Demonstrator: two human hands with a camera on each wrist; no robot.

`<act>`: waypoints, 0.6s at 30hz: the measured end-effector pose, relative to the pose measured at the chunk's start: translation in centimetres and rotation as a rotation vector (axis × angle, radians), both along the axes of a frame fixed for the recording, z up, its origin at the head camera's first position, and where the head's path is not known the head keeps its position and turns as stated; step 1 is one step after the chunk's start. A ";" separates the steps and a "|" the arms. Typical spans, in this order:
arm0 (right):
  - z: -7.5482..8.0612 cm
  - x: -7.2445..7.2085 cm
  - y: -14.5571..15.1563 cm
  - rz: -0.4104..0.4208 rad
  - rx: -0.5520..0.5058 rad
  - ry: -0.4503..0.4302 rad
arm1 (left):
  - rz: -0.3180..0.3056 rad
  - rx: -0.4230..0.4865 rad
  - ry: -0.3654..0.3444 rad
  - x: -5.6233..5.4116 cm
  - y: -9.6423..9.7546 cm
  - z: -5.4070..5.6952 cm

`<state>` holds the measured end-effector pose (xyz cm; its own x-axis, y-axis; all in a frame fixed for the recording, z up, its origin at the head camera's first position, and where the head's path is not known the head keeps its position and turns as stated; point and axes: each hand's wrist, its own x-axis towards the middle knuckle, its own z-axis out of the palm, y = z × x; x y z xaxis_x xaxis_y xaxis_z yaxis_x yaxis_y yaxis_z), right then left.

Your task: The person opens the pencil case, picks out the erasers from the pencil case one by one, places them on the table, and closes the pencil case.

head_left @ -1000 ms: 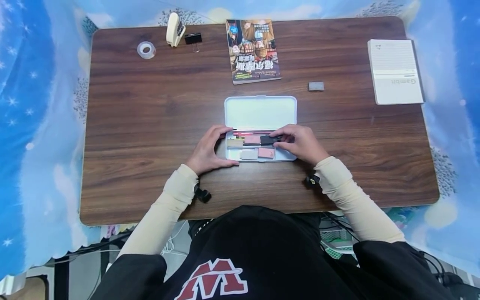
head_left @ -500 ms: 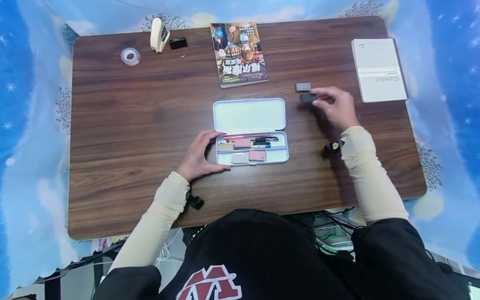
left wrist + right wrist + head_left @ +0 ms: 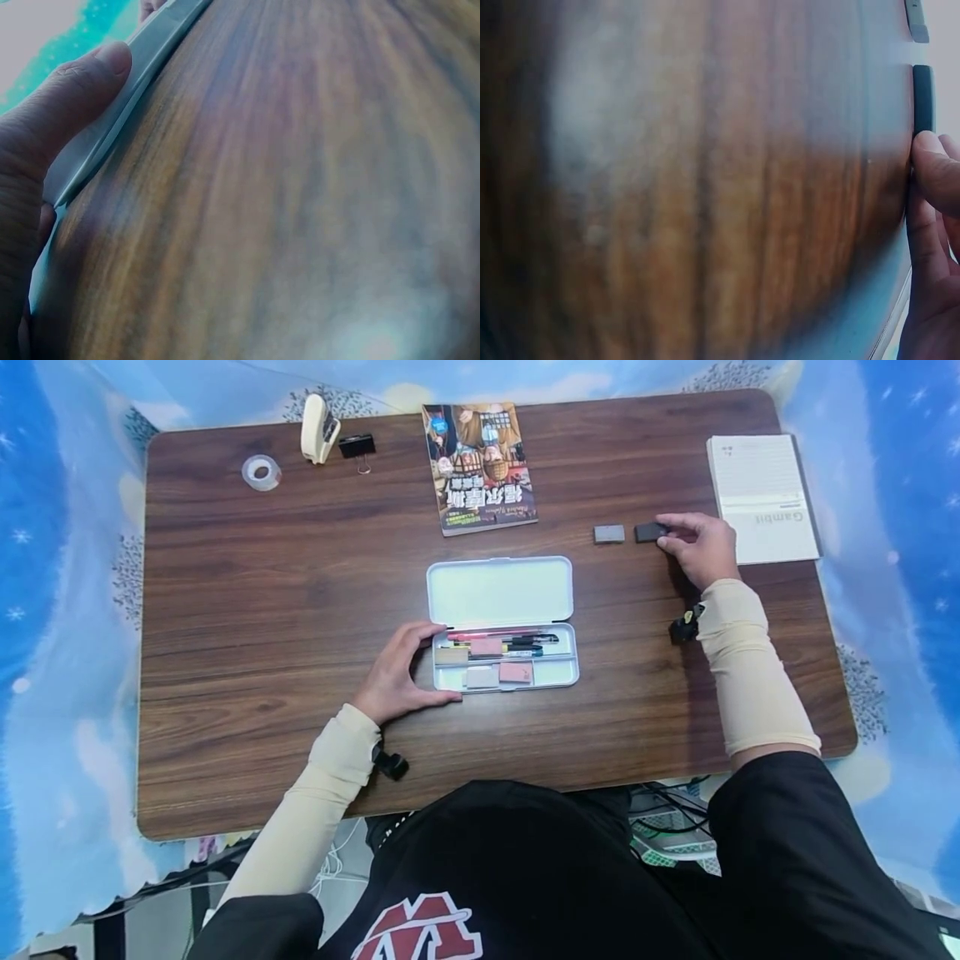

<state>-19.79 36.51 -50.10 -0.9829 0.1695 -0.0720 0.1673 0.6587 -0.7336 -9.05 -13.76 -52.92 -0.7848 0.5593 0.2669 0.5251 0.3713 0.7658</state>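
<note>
A white pencil case (image 3: pixel 501 591) lies open on the table, holding several pens (image 3: pixel 540 640), a beige eraser (image 3: pixel 451 656), two pink erasers (image 3: pixel 516 672) and a white eraser (image 3: pixel 482 677). My left hand (image 3: pixel 397 672) grips its left end, thumb along the front edge and fingers at the back; the left wrist view shows the thumb (image 3: pixel 94 75) against the case's side. Farther off on the right, my right hand (image 3: pixel 703 547) pinches a black eraser (image 3: pixel 648 532) by its right end, at the tabletop. To its left, a small gap away, lies a grey eraser (image 3: pixel 608 534).
A book (image 3: pixel 480 468) lies behind the case. An open notebook (image 3: pixel 765 497) is just beyond my right hand. At the back left are a tape roll (image 3: pixel 261 472), a cream stapler (image 3: pixel 318 431) and a black binder clip (image 3: pixel 356 446).
My right hand has taken the black eraser out of the case and carried it right and back, past the grey eraser to its right side. My left hand has stayed on the case.
</note>
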 end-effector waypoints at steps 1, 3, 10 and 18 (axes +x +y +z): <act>0.1 0.0 -0.1 -0.001 0.006 -0.006 | 0.003 0.000 0.001 0.0 0.0 0.0; 0.2 -0.1 -0.2 0.002 0.028 -0.018 | 0.007 -0.003 -0.001 0.0 0.0 0.1; 0.1 0.3 0.0 -0.008 0.024 -0.024 | 0.010 -0.031 -0.014 0.0 0.1 0.2; 1.7 2.4 -1.9 -0.101 -0.158 0.129 | -0.002 0.001 -0.007 -0.1 0.4 -0.2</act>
